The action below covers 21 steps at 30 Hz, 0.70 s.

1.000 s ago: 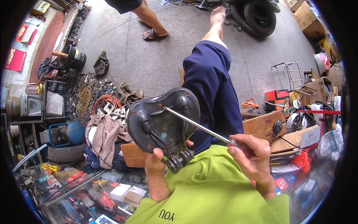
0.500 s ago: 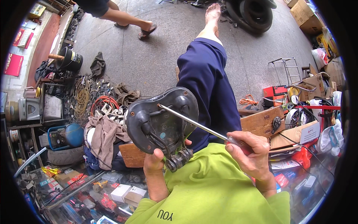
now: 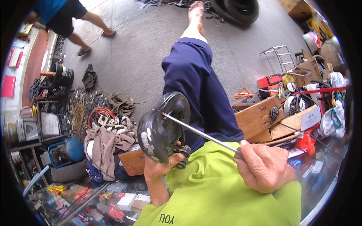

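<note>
My left hand grips a black bicycle saddle from below, its underside turned toward me, with the clamp by my fingers. My right hand is closed around the handle of a long metal screwdriver. Its shaft runs up and left, and the tip rests against the saddle's underside. Both hands are in front of my green shirt and my leg in blue trousers, stretched out over the concrete floor.
A pile of rags, cables and hoses lies to the left, with a blue container. Wooden box and cardboard boxes sit to the right. Another person's legs walk at top left. Tyres lie far ahead.
The saddle has tilted more on edge and shifted slightly right in my left hand. The screwdriver stays against it. The other person has walked further left.
</note>
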Available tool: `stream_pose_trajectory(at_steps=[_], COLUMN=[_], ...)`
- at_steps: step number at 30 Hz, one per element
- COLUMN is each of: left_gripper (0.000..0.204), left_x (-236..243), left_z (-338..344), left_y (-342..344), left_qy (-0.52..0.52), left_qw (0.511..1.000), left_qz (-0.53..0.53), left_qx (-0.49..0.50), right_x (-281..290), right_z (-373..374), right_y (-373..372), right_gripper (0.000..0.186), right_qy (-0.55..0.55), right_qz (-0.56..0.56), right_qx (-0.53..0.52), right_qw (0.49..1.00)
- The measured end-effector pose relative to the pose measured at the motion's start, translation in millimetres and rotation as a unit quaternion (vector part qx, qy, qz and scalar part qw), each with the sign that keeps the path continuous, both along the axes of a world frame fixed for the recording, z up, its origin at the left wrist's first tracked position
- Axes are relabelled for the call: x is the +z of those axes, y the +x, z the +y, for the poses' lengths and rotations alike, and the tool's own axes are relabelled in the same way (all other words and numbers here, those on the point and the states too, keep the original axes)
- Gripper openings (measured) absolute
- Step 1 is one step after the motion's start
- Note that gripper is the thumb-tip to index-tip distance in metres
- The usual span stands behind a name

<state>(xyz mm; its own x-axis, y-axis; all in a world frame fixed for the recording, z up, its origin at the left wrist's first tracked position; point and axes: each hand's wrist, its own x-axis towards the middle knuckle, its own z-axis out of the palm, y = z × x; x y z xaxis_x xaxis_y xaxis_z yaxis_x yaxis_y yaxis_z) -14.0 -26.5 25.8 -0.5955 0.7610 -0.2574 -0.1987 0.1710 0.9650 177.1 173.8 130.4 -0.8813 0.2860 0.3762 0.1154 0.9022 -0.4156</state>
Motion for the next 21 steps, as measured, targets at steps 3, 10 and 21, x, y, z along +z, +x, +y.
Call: stream_pose_trajectory(at_steps=[3,10,21], left_gripper=[0.065,0.059,0.049], left_x=[-8,-19,-23], left_z=[-1,-2,5], left_y=[2,10,17], left_qy=[-0.006,-0.048,-0.021], left_qw=[0.998,0.993,0.992], left_qz=[0.05,0.094,0.119], left_qx=[-0.032,-0.052,-0.027], right_x=[18,23,21], right_z=[11,55,56], right_y=[1,5,-2], right_gripper=[0.044,0.033,0.025], right_qy=[-0.106,-0.806,-0.104], right_qz=[-0.066,-0.234,-0.193], right_qx=[0.002,-0.088,0.105], right_qw=[0.992,0.537,0.97])
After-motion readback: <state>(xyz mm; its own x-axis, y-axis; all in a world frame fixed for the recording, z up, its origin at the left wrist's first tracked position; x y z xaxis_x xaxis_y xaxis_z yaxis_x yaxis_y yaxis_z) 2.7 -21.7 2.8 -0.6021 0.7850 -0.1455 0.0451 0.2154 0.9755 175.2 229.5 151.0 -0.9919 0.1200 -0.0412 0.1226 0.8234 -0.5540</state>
